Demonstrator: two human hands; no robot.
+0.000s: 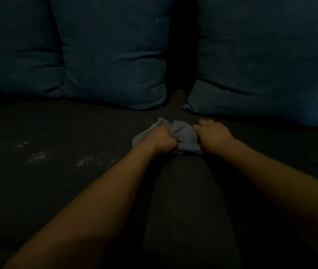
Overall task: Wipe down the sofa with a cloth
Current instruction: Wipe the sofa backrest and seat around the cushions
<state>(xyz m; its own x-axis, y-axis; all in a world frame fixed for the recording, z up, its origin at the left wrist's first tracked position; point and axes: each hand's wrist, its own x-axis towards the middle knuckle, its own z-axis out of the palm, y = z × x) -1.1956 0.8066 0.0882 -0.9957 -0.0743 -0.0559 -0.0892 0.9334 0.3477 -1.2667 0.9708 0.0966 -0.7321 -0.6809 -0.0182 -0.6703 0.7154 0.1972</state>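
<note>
The scene is very dim. A pale grey cloth (pixel 184 135), bunched up, lies on the dark sofa seat (pixel 57 191) just in front of the gap between the back cushions. My left hand (pixel 159 139) grips the cloth's left side with curled fingers. My right hand (pixel 213 134) grips its right side, fingers curled over the edge. Both forearms stretch forward over the seat. Part of the cloth is hidden under the hands.
Blue back cushions stand behind the seat: one at far left (pixel 16 55), one in the middle (pixel 113 55), one at right (pixel 270 59). Whitish dusty marks (pixel 37 157) show on the seat to the left of my arms.
</note>
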